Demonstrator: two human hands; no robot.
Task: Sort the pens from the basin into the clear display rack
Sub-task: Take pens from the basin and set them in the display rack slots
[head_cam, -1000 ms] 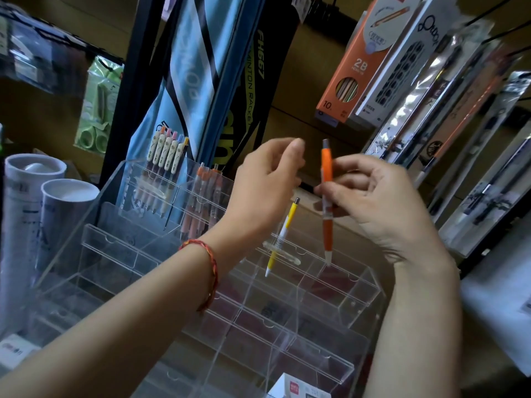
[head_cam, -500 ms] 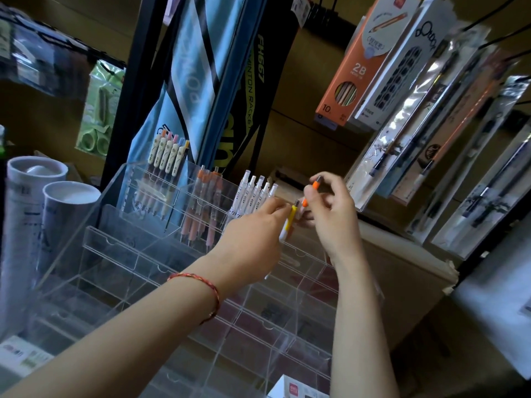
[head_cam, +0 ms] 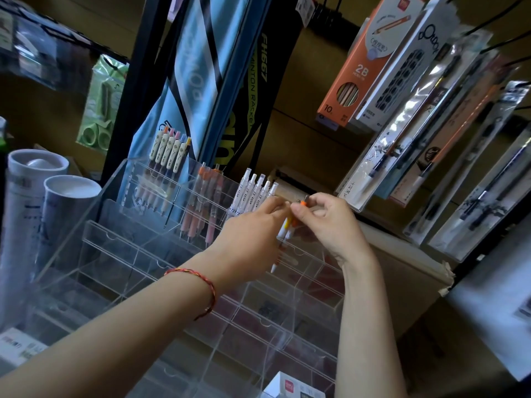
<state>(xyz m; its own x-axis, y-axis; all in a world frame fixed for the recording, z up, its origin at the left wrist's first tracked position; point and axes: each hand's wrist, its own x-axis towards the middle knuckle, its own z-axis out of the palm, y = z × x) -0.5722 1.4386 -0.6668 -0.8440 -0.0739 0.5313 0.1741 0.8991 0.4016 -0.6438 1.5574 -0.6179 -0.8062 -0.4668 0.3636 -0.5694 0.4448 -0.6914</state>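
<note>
Left of the grip, the clear display rack stands in stepped tiers. Its top row holds, in order toward the hands, a group of white floral-print pens, a group of orange-pink pens and a group of white pens, the last just beside the left hand. That hand has its fingers curled and closed in a pinch on the upper end of a yellow pen. The pen hangs tip down, slightly tilted, at the top-row compartment immediately right of the white pens. Just beside it on the right, an orange pen is pinched near its clicker end by the thumb and forefinger of the right hand. The two pens lie side by side between the hands, and whether either tip rests on the compartment floor cannot be told. The basin is out of view. Judged step: insertion of two pens into the next top-row compartment, with sorting partly done. The next move calls for lowering each pen tip first behind the front wall, aligning it upright with its neighbours, then opening each pinch in turn without knocking the white pens. Right of the grip hangs a 2B pencil box, not part of the task.
</note>
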